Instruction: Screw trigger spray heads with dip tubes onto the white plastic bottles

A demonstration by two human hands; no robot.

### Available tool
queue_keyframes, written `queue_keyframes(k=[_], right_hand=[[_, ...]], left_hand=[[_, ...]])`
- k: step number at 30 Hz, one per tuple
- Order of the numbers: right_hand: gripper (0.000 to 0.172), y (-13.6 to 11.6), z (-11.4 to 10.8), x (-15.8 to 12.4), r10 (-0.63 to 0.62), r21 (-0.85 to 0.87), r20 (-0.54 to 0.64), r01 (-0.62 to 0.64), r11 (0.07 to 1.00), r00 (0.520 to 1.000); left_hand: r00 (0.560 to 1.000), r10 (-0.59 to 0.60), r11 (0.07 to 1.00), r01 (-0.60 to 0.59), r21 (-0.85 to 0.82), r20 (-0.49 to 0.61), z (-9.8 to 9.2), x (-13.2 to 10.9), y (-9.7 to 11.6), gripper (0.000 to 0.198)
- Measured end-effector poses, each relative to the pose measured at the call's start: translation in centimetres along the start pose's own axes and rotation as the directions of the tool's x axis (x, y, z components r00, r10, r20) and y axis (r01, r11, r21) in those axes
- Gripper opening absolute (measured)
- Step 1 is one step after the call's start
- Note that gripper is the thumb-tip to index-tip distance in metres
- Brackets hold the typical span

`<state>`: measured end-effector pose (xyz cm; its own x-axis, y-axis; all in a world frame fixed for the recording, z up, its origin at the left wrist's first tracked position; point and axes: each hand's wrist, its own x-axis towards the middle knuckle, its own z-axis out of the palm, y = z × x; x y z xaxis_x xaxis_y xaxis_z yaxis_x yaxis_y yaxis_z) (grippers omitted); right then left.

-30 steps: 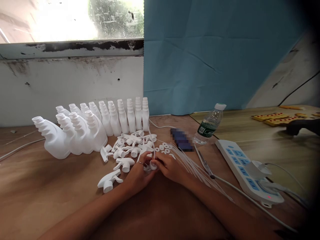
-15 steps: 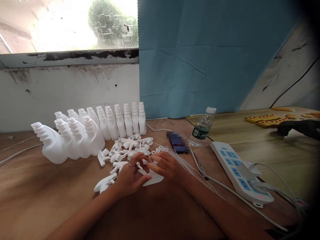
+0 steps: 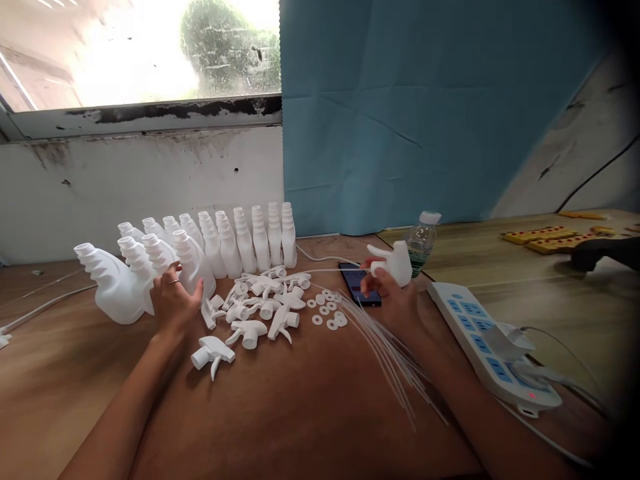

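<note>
At the far left, a thin white cable (image 3: 50,303) is laid across the brown tabletop (image 3: 275,413). Beside it, white plastic bottles with ribbed, uncapped necks (image 3: 117,293) are stood upright in two rows. The rightmost front-row bottle (image 3: 193,263) is partly covered by the left hand (image 3: 176,300), whose thumb and fingers are spread apart in front of its lower body; whether the bottle is gripped cannot be told. To the right, loose white plastic trigger spray heads (image 3: 250,331) are heaped, with a few scattered nearer. Next to the heap, flat white ring washers (image 3: 341,319) are strewn, and beside them long, thin translucent tubes (image 3: 383,353) are fanned out. A dark flat phone (image 3: 356,283) is partly hidden by the right hand (image 3: 395,300), in which another white trigger spray head (image 3: 399,263) is held, raised, with fingers and thumb closed on it; from it a thin white tube (image 3: 330,270) is pointed leftward. Behind, a clear, white-capped water bottle (image 3: 421,241) is partly blocked. Farther right, a white power strip with blue sockets (image 3: 475,327) is placed, its plugs inserted.
</note>
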<state>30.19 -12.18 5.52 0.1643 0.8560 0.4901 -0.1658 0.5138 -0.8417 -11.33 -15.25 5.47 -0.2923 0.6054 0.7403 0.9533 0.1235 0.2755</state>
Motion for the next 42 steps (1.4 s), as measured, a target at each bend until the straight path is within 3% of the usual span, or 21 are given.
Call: queue_keyframes(k=[3,8,14,22,35,39,42], right_hand=[[0.027,0.4,-0.5,1.0,0.183,0.249,0.023,-0.183,0.951,0.983],[0.024,0.8,-0.9,1.4,0.271,0.301,0.070,-0.279,0.912,0.960],[0.022,0.7,-1.4,1.5,0.239,0.369,0.102,-0.260,0.892,0.966],[0.019,0.8,-2.1,2.0,0.157,0.483,0.060,-0.166,0.860,0.986],[0.018,0.3,-1.3,1.4,0.141,0.371,0.180,-0.200,0.907,0.973],[0.023,-1.1,0.4,0.3,0.161,0.273,0.283,-0.240,0.932,0.946],[0.030,-2.9,2.2,-0.7,0.100,0.218,0.325,-0.177,0.960,0.940]], left_hand=[[0.997,0.074,0.996,-0.073,0.042,-0.022,0.4,-0.3,-0.1,0.060],[0.966,0.252,0.966,-0.248,0.070,-0.059,0.7,-0.5,-0.5,0.043],[0.896,0.438,0.895,-0.442,-0.058,-0.073,0.1,-1.2,1.3,0.039],[0.783,0.618,0.782,-0.622,-0.045,-0.076,-0.9,-1.8,3.1,0.048],[0.692,0.722,0.690,-0.722,-0.054,-0.030,-1.0,-1.8,3.3,0.055],[0.625,0.776,0.615,-0.779,-0.123,-0.084,-2.4,-2.4,5.3,0.060],[0.621,0.773,0.591,-0.780,-0.207,-0.129,-3.8,-3.4,7.6,0.061]])
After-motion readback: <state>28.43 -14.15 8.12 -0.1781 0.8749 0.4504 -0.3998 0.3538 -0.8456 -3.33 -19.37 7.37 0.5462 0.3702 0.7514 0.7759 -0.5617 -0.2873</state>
